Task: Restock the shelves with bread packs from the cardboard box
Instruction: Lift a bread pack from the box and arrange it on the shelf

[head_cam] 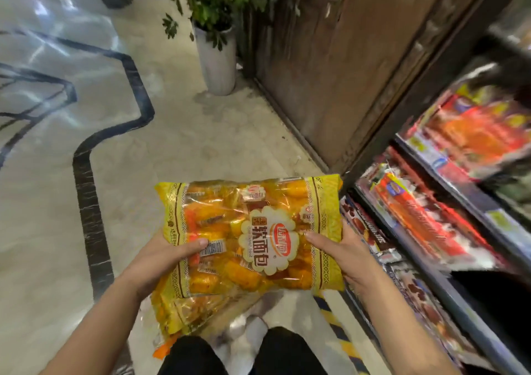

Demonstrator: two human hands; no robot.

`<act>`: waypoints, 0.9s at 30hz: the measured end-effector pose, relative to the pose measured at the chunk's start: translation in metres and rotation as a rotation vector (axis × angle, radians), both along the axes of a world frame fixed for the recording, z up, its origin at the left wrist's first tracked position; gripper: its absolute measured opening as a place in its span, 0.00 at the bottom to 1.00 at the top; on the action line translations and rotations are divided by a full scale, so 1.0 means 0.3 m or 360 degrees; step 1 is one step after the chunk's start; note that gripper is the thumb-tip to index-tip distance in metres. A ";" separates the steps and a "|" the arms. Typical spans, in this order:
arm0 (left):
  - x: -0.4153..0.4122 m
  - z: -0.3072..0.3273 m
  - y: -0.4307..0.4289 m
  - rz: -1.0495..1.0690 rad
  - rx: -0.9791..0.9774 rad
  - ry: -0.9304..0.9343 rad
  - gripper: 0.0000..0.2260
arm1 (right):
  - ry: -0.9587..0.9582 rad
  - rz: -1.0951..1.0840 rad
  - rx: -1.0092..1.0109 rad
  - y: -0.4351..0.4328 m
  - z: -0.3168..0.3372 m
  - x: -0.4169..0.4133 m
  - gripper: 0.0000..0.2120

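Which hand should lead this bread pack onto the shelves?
Right, probably. The right hand grips the bread pack at the edge nearest the shelves; the left hand holds the far side.

Yellow patterned bread pack [253, 237] with orange rolls; cream floor [184, 145] with black stripe; white pot [217, 61].

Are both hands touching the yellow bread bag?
Touching. The head view shows the left hand and right hand holding the yellow bread bag by its sides, thumbs on its front.
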State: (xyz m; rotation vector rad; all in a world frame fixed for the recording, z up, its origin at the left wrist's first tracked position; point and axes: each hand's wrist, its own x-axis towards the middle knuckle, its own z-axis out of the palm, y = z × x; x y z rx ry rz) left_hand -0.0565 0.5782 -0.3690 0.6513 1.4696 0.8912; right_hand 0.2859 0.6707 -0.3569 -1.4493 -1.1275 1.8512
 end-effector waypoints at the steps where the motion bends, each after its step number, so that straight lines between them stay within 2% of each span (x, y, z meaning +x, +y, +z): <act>1: 0.021 0.009 0.019 -0.0041 0.0022 0.0004 0.48 | -0.0026 -0.0046 0.0023 -0.024 0.028 0.027 0.35; 3: 0.062 0.025 0.054 -0.0139 0.0080 0.0031 0.49 | -0.0090 -0.0148 0.0072 -0.082 0.080 0.073 0.28; 7: 0.145 0.069 0.103 -0.0407 0.0205 -0.0020 0.51 | -0.0154 -0.0471 0.0171 -0.246 0.169 0.143 0.23; 12: 0.221 0.130 0.120 -0.0776 0.0332 -0.0105 0.52 | -0.0259 -0.0887 0.0260 -0.516 0.254 0.194 0.24; 16: 0.320 0.171 0.096 -0.1045 0.0323 -0.0153 0.51 | -0.0485 -0.0991 0.0283 -0.720 0.308 0.233 0.27; 21: 0.494 0.214 0.000 -0.1301 0.0351 -0.0200 0.46 | -0.0690 -0.1146 0.0294 -0.977 0.361 0.309 0.24; 24: 0.603 0.237 -0.075 -0.1404 0.0359 -0.0218 0.37 | -0.0740 -0.1271 0.0291 -1.119 0.361 0.363 0.23; 27: 0.717 0.248 -0.152 -0.1474 0.0363 -0.0172 0.43 | -0.0771 -0.1379 0.0262 -1.243 0.342 0.434 0.24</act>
